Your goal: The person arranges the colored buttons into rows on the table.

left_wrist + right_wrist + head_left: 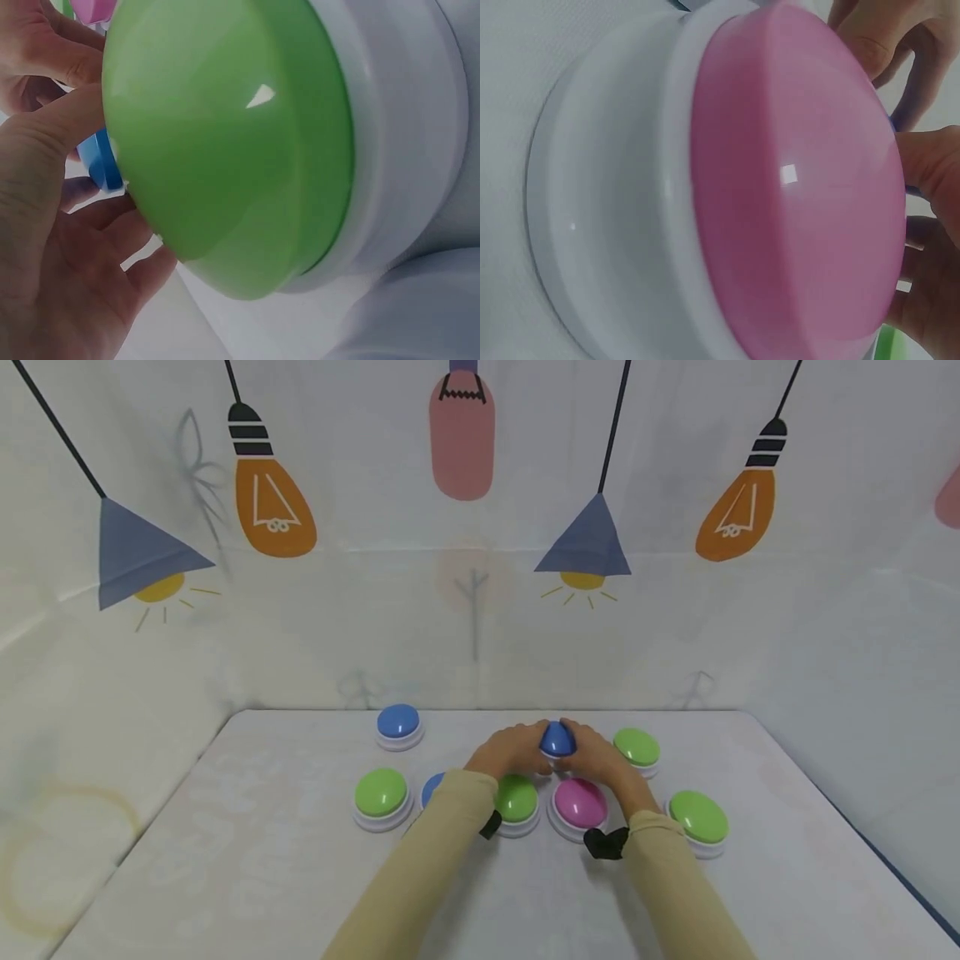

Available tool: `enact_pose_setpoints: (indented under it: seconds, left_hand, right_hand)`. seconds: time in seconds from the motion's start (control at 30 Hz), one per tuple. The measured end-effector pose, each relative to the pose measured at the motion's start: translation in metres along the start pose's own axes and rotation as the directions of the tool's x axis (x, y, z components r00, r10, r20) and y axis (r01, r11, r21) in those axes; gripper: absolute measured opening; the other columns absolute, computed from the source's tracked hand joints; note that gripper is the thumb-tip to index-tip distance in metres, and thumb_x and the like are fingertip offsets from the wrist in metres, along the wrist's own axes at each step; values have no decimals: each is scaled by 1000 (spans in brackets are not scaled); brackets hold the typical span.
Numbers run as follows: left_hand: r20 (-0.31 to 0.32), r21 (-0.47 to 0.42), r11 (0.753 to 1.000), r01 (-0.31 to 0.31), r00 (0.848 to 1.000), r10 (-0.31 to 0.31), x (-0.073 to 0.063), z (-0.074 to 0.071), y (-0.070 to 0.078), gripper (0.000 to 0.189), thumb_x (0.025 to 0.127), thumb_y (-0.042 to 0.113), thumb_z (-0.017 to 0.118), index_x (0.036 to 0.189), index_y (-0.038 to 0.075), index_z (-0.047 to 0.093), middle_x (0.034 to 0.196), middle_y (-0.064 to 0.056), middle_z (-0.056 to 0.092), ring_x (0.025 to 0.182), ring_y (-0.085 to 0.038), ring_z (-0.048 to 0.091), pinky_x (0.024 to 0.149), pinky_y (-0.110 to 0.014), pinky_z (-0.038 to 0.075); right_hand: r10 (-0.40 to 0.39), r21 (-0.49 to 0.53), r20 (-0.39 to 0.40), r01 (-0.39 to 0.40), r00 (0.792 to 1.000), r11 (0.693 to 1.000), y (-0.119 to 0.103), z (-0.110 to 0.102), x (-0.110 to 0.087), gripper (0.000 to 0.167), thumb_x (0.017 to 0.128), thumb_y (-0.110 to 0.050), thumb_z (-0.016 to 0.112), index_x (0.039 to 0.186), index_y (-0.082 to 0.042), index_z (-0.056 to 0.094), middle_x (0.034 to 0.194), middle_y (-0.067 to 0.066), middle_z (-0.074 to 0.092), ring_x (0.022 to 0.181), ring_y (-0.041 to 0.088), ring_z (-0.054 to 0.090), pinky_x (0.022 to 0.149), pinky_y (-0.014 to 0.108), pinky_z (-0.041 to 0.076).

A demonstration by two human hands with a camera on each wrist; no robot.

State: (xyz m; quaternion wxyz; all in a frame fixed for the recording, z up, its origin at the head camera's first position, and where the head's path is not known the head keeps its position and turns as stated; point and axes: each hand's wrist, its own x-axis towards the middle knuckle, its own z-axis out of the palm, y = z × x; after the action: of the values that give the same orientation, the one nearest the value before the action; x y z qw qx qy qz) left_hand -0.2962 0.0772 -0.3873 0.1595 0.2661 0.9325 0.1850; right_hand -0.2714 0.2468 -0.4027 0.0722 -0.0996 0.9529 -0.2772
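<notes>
At the back of the table, a blue-domed push button [557,740] on a white base sits between my two hands. My left hand [512,750] curls round its left side, while my right hand [598,755] grips it from the right. Just in front stand a green push button [517,799] and a pink push button [581,803]. The green dome [225,142] fills much of the left wrist view and hides part of the blue button. In the right wrist view the pink dome [810,187] covers most of it.
Left of my arms are a blue button [398,722], a green button [381,793] and another blue button [430,788] partly behind my left sleeve. Two green buttons [637,747] stand on the right. A lamp-patterned cloth [390,627] hangs behind the white table [225,860].
</notes>
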Motion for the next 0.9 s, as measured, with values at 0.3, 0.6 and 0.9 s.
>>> enact_pose_setpoints:
  seconds: [0.3, 0.6, 0.9]
  left_hand:
    - [5, 26, 1000, 3, 1000, -4, -2, 1, -1, 81, 88, 30, 74, 155, 15, 31, 143, -10, 55, 126, -25, 56, 107, -40, 45]
    - [-7, 56, 998, -14, 1000, 15, 0, 5, -1, 77, 89, 30, 73, 154, 15, 34, 141, -9, 57, 126, -24, 56, 106, -38, 45]
    - [-13, 63, 998, -26, 1000, 26, -1, 5, -1, 75, 90, 28, 72, 153, 16, 34, 139, -8, 58, 122, -22, 58, 104, -38, 46]
  right_hand:
    - [18, 13, -8, -18, 1000, 1000, 1, 2, -1, 80, 89, -16, 68, 153, 5, 25, 150, 32, 37, 138, 50, 34, 113, 63, 29]
    - [30, 34, -3, -30, 1000, 999, 3, 3, -3, 78, 91, -15, 68, 153, 4, 25, 151, 31, 36, 138, 49, 37, 112, 61, 31]
    - [45, 12, 11, -45, 999, 999, 2, 3, -3, 79, 92, -18, 67, 154, 2, 23, 148, 33, 36, 133, 51, 41, 109, 63, 34]
